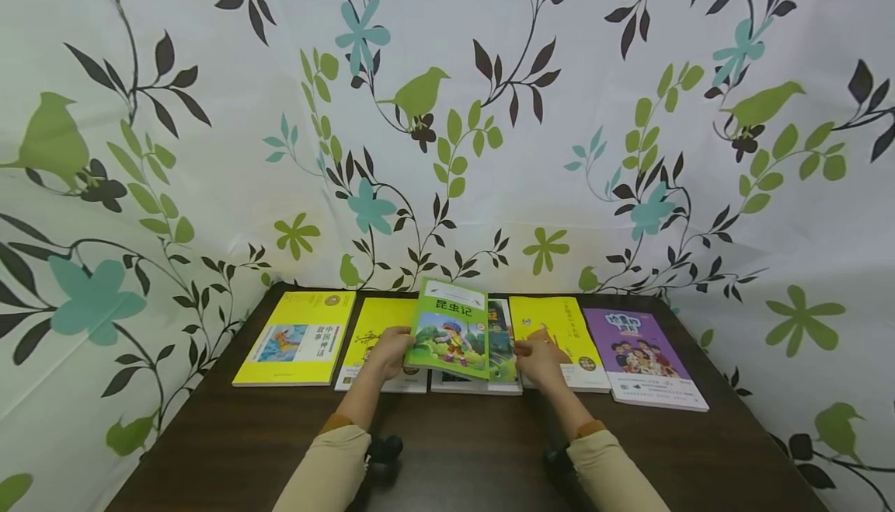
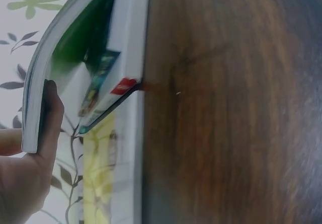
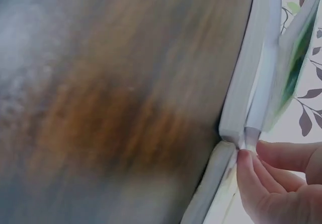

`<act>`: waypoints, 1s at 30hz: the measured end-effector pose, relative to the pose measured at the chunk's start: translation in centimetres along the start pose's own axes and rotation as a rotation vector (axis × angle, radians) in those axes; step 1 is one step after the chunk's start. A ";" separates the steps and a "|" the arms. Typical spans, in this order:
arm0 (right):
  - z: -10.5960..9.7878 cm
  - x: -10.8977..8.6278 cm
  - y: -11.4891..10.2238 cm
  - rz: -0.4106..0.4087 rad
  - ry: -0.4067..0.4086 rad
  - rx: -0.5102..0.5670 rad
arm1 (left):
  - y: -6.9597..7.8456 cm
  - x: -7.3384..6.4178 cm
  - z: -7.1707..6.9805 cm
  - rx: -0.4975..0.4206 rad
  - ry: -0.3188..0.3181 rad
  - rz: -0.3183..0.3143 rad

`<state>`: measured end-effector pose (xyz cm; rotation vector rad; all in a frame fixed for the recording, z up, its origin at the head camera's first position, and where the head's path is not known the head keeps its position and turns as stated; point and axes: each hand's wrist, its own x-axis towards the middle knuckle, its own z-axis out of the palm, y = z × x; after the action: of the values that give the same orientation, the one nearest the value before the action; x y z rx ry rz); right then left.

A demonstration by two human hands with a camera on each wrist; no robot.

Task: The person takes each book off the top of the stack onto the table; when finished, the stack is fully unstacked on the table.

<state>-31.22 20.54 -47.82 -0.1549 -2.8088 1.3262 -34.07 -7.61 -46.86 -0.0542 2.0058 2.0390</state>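
Observation:
My left hand (image 1: pixel 391 350) grips the left edge of a green book (image 1: pixel 450 329) with a cartoon child on its cover. In the left wrist view the green book (image 2: pixel 37 93) is raised and bent, with the thumb and a finger on opposite sides. Beneath it lies a book with a dark, colourful picture cover (image 1: pixel 502 341), mostly hidden. My right hand (image 1: pixel 538 358) pinches the right edge of this lower book; in the right wrist view the thumb and fingertips (image 3: pixel 245 158) meet at a book corner, just beside a thicker book (image 3: pixel 244 83).
Yellow books stand out on the dark table (image 1: pixel 475 450): one at far left (image 1: pixel 294 339), one left of centre (image 1: pixel 384 318), one right of centre (image 1: pixel 559 325). A purple book (image 1: pixel 643 357) lies at the right end. Behind rises a leaf-patterned cloth (image 1: pixel 447 186).

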 end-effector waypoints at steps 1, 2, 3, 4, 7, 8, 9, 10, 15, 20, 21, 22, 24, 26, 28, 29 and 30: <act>0.0 0.0 -0.1 0.007 -0.005 0.003 | 0.1 -0.1 -0.2 -0.014 0.001 0.006; 0.0 0.0 -0.2 0.009 -0.011 0.001 | 0.3 -0.2 -0.5 -0.027 0.000 0.010; -0.1 0.0 -0.3 0.010 -0.016 0.001 | 0.5 -0.4 -0.7 -0.036 0.001 0.015; -0.1 0.0 -0.4 0.016 -0.018 0.002 | 0.8 -0.5 -0.9 -0.041 0.004 0.019; -0.1 0.0 -0.5 0.023 -0.025 0.003 | 1.3 -1.1 -1.6 -0.050 0.028 0.025; -0.1 0.1 -0.4 0.022 -0.026 0.000 | 1.4 -1.3 -1.8 -0.049 0.038 0.027; -0.1 0.1 -0.4 0.024 -0.026 -0.001 | 1.5 -1.4 -2.0 -0.050 0.047 0.030; 0.0 0.0 -0.3 0.031 -0.027 0.003 | 1.6 -1.5 -2.2 -0.057 0.054 0.029; 0.1 -0.1 -0.2 0.055 -0.032 0.032 | 1.7 -2.0 -3.1 -0.080 0.066 0.031; 0.2 -0.2 0.0 0.086 -0.037 0.071 | 1.9 -2.6 -3.6 -0.111 0.061 0.027; 0.2 -0.1 0.0 0.088 -0.038 0.078 | 2.0 -2.7 -3.8 -0.119 0.065 0.028; 0.2 -0.2 -0.1 0.086 -0.042 0.081 | 2.0 -2.8 -3.9 -0.121 0.065 0.028; 0.3 -0.2 -0.1 0.084 -0.043 0.083 | 2.1 -3.2 -4.3 -0.121 0.062 0.034; 0.3 -0.2 -0.2 0.082 -0.041 0.082 | 2.2 -3.5 -4.6 -0.120 0.061 0.032; 0.3 -0.2 -0.2 0.083 -0.037 0.082 | 2.3 -3.9 -4.9 -0.115 0.061 0.028; 0.3 -0.2 -0.2 0.086 -0.036 0.084 | 2.3 -4.1 -5.0 -0.115 0.065 0.026; 0.4 -0.2 -0.1 0.091 -0.034 0.089 | 2.3 -4.3 -5.2 -0.113 0.067 0.023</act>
<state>-31.11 20.16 -47.95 -0.2626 -2.7947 1.4840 -31.37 -13.48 -43.88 -0.1253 1.9360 2.1913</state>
